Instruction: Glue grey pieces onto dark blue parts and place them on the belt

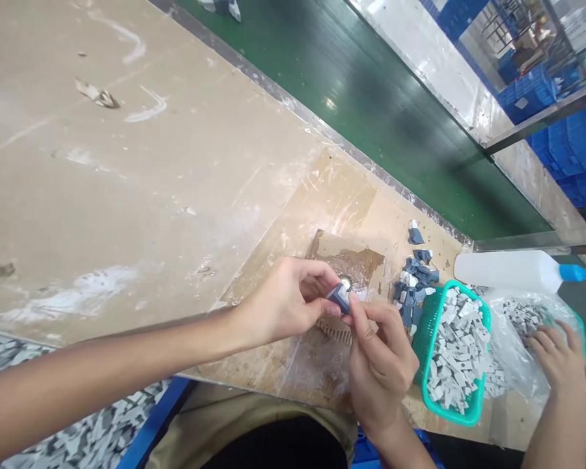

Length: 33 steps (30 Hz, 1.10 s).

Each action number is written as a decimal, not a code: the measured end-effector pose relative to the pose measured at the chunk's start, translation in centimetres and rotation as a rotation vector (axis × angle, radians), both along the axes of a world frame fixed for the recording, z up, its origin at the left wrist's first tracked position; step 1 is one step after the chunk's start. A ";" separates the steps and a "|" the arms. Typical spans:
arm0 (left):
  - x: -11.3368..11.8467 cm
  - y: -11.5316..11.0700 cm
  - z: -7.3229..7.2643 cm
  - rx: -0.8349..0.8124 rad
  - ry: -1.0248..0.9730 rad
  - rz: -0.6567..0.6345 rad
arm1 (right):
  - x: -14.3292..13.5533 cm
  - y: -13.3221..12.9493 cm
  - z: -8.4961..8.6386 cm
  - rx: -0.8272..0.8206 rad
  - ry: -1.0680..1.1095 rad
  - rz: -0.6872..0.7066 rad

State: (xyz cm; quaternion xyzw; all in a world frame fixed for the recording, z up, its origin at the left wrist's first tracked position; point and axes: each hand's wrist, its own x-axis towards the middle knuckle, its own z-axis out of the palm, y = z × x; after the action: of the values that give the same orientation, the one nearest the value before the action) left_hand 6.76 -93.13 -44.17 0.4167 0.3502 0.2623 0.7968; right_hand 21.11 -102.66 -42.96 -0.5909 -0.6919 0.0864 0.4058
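- Fingers (pixel 333 294) of your L hand (pixel 283 303) pinch one end of the small blue-grey part (pixel 340 299); thumb + index of your R hand (pixel 378 365) pinch the other end. Both closed on it, so it's steadied from 2 sides.
- Part is held up in the air just above the brown stained pad (pixel 356 264) w/ its wet-looking patch, close to your body — looks like you keep it over the pad so any drips/glue land there, not on the counter (pixel 127 195).
- Pile of blue-grey pieces (pixel 413 286) sits just beside the pad on the R, near your R hand; prob. parked there for short reach.
- Teal basket (pixel 427 326) of light grey pieces touches that pile's edge; clear plastic bag (pixel 512 339) w/ more grey bits just beyond.
- White squeeze bottle (pixel 505 270) w/ blue tip lies on its side behind the basket, nozzle pointing R.
- Another person's hand (pixel 559 358) rests on the bag, well apart from yours.
- Green belt (pixel 371 98) runs along the far side of the counter.
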 end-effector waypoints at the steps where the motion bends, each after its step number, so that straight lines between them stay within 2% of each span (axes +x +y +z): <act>1: 0.0 0.1 -0.1 0.019 0.007 0.003 | -0.2 0.2 0.0 0.011 -0.009 -0.008; 5: -0.1 0.7 -0.6 0.120 -0.020 0.033 | 0.1 1.6 0.6 -0.009 -0.061 -0.008; 8: -0.2 1.5 -0.7 0.012 -0.165 0.014 | 1.6 2.1 2.2 -0.055 -0.091 -0.071; 11: -0.7 2.6 -0.2 -0.214 -0.236 0.070 | 3.5 1.0 3.8 0.021 -0.032 -0.306; 13: -1.1 3.2 0.3 -0.297 -0.219 0.143 | 5.0 -0.3 4.2 0.075 0.046 -0.478; 16: -1.5 3.4 1.1 -0.319 -0.143 0.223 | 7.6 -2.4 4.0 0.203 0.116 -0.661; 18: -1.2 3.2 1.5 -0.286 -0.064 0.281 | 9.9 -3.5 3.7 0.300 0.070 -0.753; 20: -0.6 2.9 1.8 -0.222 0.038 0.299 | 12.6 -4.6 3.6 0.261 -0.062 -0.786; 22: 0.5 3.0 2.3 -0.093 0.181 0.183 | 15.1 -5.6 3.4 0.075 -0.178 -0.736; 25: 2.6 4.5 3.5 0.305 0.422 0.000 | 17.6 -6.2 3.1 -0.221 -0.203 -0.623; 26: 3.5 5.5 4.0 0.445 0.499 -0.010 | 18.0 -6.1 2.9 -0.271 -0.198 -0.605; 28: 5.3 8.2 4.9 0.663 0.645 0.050 | 18.3 -5.4 2.4 -0.312 -0.227 -0.607; 31: 7.8 13.5 5.8 0.827 0.865 0.166 | 18.2 -3.9 1.6 -0.335 -0.339 -0.628; 33: 8.9 16.9 5.9 0.877 0.925 0.252 | 18.1 -3.1 1.0 -0.353 -0.398 -0.624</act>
State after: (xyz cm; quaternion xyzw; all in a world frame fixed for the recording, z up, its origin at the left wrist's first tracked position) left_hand 15.71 -76.23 -38.24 0.7290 0.5637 0.2658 0.2829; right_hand 39.26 -105.76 -41.93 -0.8382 -0.5189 -0.0392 0.1632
